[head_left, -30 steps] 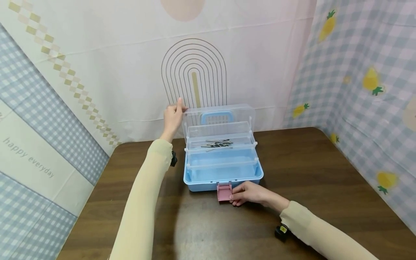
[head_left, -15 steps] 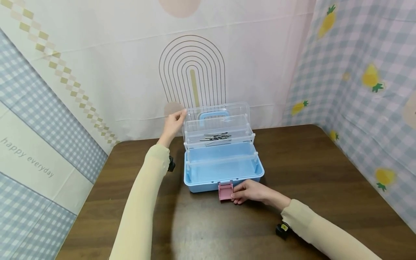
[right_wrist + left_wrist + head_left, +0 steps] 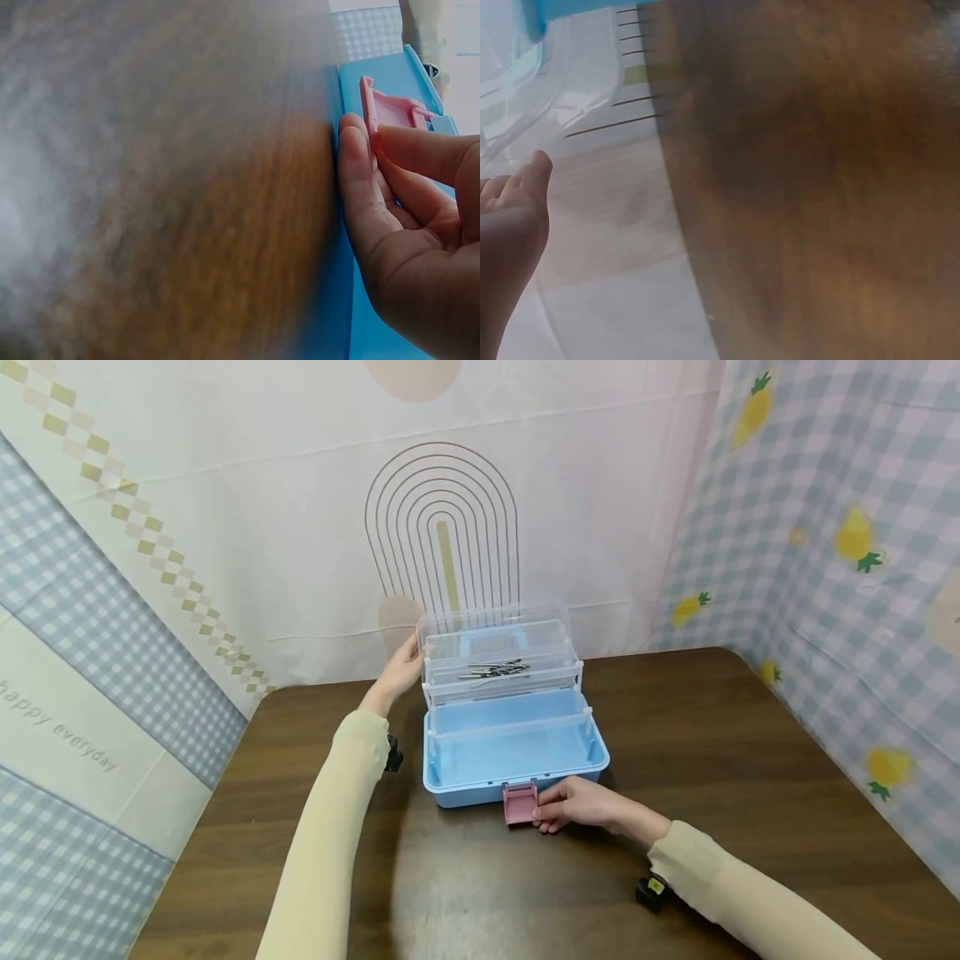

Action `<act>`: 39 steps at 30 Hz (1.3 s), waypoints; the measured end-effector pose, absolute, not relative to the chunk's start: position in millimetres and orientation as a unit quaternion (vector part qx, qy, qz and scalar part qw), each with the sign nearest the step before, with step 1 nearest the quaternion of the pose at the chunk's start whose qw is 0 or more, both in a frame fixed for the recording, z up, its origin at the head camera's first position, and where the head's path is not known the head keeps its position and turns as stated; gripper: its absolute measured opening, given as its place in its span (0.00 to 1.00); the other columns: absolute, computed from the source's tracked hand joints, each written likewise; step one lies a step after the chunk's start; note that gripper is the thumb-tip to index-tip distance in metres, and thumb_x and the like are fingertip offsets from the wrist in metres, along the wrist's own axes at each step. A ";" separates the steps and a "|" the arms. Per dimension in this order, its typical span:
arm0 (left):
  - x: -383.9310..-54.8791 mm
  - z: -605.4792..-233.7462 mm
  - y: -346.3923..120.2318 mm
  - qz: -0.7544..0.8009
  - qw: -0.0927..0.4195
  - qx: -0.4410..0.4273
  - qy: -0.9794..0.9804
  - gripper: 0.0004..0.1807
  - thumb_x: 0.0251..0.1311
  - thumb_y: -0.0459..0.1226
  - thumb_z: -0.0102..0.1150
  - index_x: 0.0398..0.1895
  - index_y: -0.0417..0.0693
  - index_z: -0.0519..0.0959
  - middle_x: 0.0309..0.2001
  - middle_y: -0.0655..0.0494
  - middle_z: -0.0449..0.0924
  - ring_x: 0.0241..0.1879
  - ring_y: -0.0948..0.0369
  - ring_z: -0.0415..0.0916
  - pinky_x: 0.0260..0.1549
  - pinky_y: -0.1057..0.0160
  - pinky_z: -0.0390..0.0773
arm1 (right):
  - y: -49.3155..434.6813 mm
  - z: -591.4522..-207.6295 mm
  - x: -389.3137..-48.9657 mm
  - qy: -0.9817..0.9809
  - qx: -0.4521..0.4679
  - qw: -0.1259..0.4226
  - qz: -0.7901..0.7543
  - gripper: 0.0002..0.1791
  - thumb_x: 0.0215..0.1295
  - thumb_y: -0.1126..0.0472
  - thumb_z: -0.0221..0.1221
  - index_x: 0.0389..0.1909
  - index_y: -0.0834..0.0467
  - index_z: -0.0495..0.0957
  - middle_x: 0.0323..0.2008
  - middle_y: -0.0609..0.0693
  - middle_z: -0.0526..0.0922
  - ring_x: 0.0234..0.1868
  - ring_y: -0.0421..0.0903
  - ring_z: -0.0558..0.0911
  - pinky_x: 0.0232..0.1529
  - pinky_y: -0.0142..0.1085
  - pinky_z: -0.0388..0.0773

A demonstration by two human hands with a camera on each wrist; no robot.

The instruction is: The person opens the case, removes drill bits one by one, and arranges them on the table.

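Note:
A blue toolbox (image 3: 517,789) with a clear lid (image 3: 551,614) raised at the back stands on the table. Its clear trays (image 3: 450,672) are fanned out in steps, and several drill bits (image 3: 495,670) lie in an upper one. My left hand (image 3: 401,667) is at the lid's left end, its fingertips partly behind the clear plastic; the thumb points up straight in the left wrist view. With thumb and fingers my right hand (image 3: 576,803) pinches the right edge of the pink latch (image 3: 521,806), which is flipped down at the box front. The blue lid handle (image 3: 491,639) shows through the plastic.
The brown wooden table (image 3: 750,760) reaches back to a white patterned cloth (image 3: 600,485). Blue checked cloth with yellow pineapples (image 3: 855,539) hangs on the right. Another checked cloth (image 3: 82,810) hangs at the left.
The left hand has gone from the lid's upper left corner to lower down behind its edge. Lid and trays have tipped slightly farther back and lower. The right hand keeps its pinch on the latch.

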State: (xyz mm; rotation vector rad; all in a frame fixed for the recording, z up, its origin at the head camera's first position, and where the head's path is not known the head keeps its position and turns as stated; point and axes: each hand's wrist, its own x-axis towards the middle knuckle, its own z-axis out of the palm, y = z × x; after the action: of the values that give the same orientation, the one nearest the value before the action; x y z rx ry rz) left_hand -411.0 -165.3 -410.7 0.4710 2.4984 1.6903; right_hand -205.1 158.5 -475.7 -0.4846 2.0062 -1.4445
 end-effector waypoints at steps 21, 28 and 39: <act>-417.2 -433.9 -158.1 0.575 0.066 0.098 0.810 0.33 0.79 0.52 0.39 0.82 0.57 0.49 0.80 0.52 0.46 0.79 0.52 0.40 0.74 0.43 0.43 | 158.7 -476.4 -201.0 0.755 -0.188 0.308 -0.547 0.10 0.71 0.65 0.60 0.38 0.70 0.84 0.32 0.54 0.86 0.33 0.42 0.84 0.39 0.35 0.84; -413.9 -435.0 -158.1 0.577 0.081 0.085 0.808 0.31 0.80 0.51 0.38 0.81 0.56 0.52 0.80 0.51 0.50 0.78 0.51 0.43 0.74 0.44 0.45 | 157.3 -474.1 -199.1 0.754 -0.188 0.311 -0.548 0.10 0.71 0.65 0.60 0.38 0.70 0.84 0.32 0.53 0.86 0.33 0.42 0.84 0.39 0.35 0.84; -414.5 -441.2 -153.5 0.605 0.103 0.073 0.786 0.32 0.79 0.51 0.39 0.80 0.49 0.55 0.76 0.45 0.59 0.74 0.47 0.55 0.71 0.47 0.57 | 157.1 -475.7 -196.6 0.753 -0.186 0.310 -0.550 0.11 0.71 0.65 0.59 0.38 0.70 0.84 0.32 0.54 0.86 0.33 0.43 0.84 0.40 0.37 0.84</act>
State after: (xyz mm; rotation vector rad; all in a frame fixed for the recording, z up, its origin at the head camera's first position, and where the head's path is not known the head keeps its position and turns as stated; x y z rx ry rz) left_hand -414.5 -153.5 -441.2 0.2157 2.3184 1.7860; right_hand -196.6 157.1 -475.7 -0.4907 1.9885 -1.4535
